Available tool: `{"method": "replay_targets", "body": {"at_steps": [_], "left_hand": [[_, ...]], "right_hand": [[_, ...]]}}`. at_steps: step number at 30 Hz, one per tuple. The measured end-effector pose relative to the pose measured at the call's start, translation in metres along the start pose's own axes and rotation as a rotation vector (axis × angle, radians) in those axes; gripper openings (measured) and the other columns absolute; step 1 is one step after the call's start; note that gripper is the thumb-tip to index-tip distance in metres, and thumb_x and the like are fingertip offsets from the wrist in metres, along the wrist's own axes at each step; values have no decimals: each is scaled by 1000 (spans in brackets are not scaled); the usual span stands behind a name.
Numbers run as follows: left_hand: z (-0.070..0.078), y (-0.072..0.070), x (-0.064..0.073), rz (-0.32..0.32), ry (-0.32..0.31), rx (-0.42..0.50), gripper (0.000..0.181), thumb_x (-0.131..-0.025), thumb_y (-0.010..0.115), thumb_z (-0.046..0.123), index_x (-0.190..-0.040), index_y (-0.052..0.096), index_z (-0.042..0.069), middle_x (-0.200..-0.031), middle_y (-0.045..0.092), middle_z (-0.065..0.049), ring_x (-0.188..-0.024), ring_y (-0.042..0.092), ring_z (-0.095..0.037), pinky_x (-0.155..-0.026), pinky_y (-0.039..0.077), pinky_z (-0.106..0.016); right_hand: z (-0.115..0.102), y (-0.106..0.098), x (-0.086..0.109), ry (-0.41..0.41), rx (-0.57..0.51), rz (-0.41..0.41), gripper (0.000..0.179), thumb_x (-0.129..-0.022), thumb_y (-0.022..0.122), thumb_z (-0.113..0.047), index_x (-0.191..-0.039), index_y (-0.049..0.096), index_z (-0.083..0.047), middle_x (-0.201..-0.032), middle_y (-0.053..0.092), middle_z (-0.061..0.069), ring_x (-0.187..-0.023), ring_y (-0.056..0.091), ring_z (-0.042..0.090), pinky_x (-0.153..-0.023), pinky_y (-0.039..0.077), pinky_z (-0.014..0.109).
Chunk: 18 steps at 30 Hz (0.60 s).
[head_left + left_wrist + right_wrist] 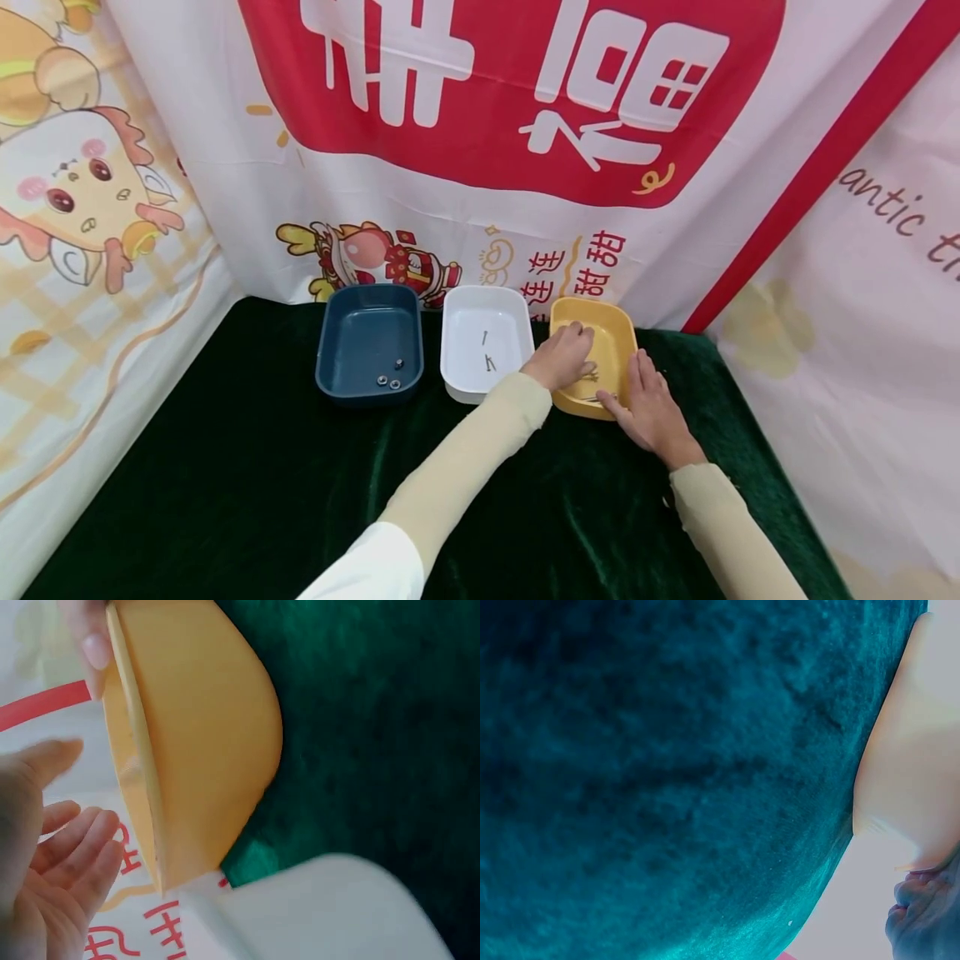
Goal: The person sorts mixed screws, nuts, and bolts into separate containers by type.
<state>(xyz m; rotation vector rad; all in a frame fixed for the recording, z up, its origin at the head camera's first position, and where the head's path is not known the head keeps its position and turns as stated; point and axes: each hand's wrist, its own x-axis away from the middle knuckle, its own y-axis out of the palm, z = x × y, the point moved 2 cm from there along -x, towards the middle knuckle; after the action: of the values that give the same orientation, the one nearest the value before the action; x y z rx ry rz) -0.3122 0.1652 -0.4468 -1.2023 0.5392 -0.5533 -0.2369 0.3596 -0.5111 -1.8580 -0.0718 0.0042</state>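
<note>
My left hand (561, 357) reaches into the yellow tray (618, 350), fingers bent down over it. In the left wrist view, that hand (60, 892) has loosely bent fingers, thumb apart from them, and nothing shows between them. Small screws (591, 375) lie on the yellow tray's floor near the fingers, partly covered by the hand. My right hand (656, 417) rests at the tray's right near corner, fingers straight along the right rim and thumb at the near rim. Its fingertips (96, 651) show beside the tray's edge in the left wrist view.
A white tray (487, 312) holding a few small screws (489, 363) stands left of the yellow one. Farther left is a dark blue tray (367, 325) with metal nuts (393, 383). Dark green cloth (247, 467) covers the table; a printed curtain (420, 175) hangs behind.
</note>
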Motion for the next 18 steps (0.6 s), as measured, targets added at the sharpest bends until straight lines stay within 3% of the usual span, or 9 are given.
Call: {"method": "replay_targets", "body": {"at_steps": [4,9,18], "left_hand": [[3,-4,7,-9,-5,44,50,-107,64,30,-148,55,5,-139,62,-10,-110,66,-15,-98,60,-29],[1,-21,26,29,12,45,48,-105,64,25,-148,55,5,-139,62,-10,-114,66,-17,-95,61,-30],[-6,-48,64,142,140,-218,33,-100,62,19,-130,66,6,-118,65,-6,-100,65,-20,-83,61,-32]], "right_hand": [[-1,2,0,1,0,4,107,-103,40,-73,-169,-11,-5,-179,-12,17,-163,7,48,-130,12,68],[-3,4,-1,-7,-9,-7,108,-103,39,-74,-168,-10,-4,-178,-11,19,-163,7,48,-130,11,69],[-1,-1,1,-16,18,9,111,-100,36,-80,-169,-9,-4,-178,-7,21,-162,10,50,-130,13,69]]}}
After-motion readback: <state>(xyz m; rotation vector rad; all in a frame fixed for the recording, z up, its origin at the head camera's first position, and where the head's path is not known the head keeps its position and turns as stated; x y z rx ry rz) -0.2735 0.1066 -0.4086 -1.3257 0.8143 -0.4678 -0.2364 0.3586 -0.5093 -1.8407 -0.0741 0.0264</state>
